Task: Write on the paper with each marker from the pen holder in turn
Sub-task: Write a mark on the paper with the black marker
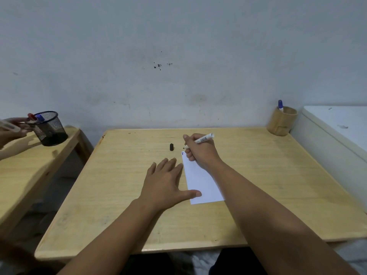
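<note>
The place looked like a plain study or classroom corner rather than a kitchen or workshop. A bare, pale wall [178, 56], scuffed and flecked with a few dark marks, rose straight behind a light wooden table [258, 195] with a raised rim. A second wooden table [29, 175] of the same make stood just to the left, apart from the first. Stationery set the tone: a black mesh pen holder [50, 129] on the left table, a round wooden pen holder [282, 122] at the far right corner with a blue-capped marker in it, and a sheet of white paper [200, 181]. A white cabinet-like surface [337, 124] stood against the right side.
</note>
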